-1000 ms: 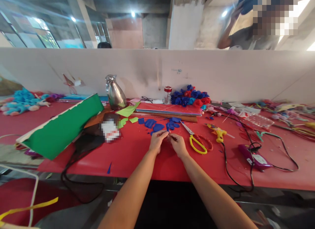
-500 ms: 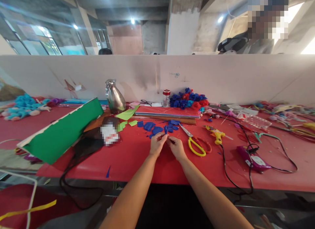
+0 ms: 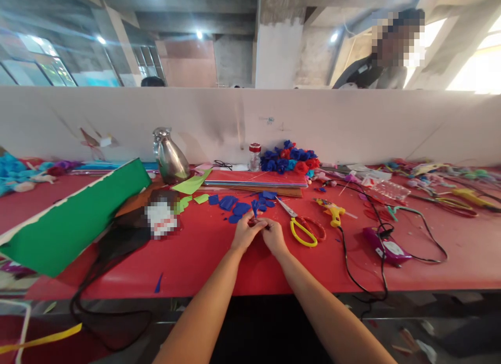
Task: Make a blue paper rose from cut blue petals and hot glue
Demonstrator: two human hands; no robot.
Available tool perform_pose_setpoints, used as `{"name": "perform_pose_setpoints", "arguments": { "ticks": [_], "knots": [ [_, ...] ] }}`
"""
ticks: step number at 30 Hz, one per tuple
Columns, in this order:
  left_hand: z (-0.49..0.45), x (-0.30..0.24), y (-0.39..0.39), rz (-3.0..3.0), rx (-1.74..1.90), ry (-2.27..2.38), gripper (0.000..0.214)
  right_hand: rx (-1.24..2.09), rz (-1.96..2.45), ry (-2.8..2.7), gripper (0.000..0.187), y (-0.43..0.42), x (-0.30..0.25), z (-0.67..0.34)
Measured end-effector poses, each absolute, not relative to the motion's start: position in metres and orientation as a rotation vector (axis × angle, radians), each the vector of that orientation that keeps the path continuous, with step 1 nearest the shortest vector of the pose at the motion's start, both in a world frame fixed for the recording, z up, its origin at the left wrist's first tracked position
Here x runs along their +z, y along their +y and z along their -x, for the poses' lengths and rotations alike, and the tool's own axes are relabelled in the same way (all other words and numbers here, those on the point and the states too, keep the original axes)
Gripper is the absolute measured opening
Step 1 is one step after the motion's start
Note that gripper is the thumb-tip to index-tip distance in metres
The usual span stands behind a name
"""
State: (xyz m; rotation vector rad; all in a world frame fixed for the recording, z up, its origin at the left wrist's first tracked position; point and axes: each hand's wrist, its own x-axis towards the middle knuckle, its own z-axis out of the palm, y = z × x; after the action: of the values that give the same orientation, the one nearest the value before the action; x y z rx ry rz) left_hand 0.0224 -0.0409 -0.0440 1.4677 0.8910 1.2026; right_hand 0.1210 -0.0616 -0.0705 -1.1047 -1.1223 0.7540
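Note:
My left hand (image 3: pixel 244 232) and my right hand (image 3: pixel 273 236) meet over the red table (image 3: pixel 219 265), fingertips pinched together on a small blue paper piece (image 3: pixel 255 207) that sticks up between them. Just beyond my fingers lie several loose blue paper cut-outs (image 3: pixel 230 203). Yellow-handled scissors (image 3: pixel 299 228) rest on the table right of my right hand. A pile of finished blue and red paper flowers (image 3: pixel 290 159) sits at the back by the white partition.
A green sheet roll (image 3: pixel 74 218) and a black bag (image 3: pixel 129 233) lie at left, a metal jug (image 3: pixel 168 156) behind them. A yellow glue gun (image 3: pixel 331 210), a purple device (image 3: pixel 385 246) and black cables lie at right. A person stands behind the partition (image 3: pixel 250 124).
My hands stay pinched together on the blue piece, with small finger movements. My head has turned slightly right, shifting the scene left; the person behind the partition lowered an arm.

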Motion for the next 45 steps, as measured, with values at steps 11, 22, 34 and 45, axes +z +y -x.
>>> {"name": "perform_pose_setpoints", "arguments": {
  "ticks": [11,22,34,45],
  "knots": [
    [-0.025,-0.045,-0.038,-1.408,1.351,0.942,0.025,0.929,0.774,-0.789,0.022,-0.063,-0.04,-0.158],
    [-0.04,-0.031,0.014,-0.724,1.261,0.665,0.037,0.741,1.108,-1.365,0.022,-0.006,-0.034,-0.133],
    [-0.027,-0.034,0.017,-0.98,1.152,0.748,0.023,0.713,1.157,-1.315,0.022,-0.006,-0.056,-0.131],
    [-0.027,-0.027,0.01,-1.062,1.192,0.807,0.025,0.612,1.173,-1.291,0.017,-0.014,-0.055,-0.127]
  ]
}}
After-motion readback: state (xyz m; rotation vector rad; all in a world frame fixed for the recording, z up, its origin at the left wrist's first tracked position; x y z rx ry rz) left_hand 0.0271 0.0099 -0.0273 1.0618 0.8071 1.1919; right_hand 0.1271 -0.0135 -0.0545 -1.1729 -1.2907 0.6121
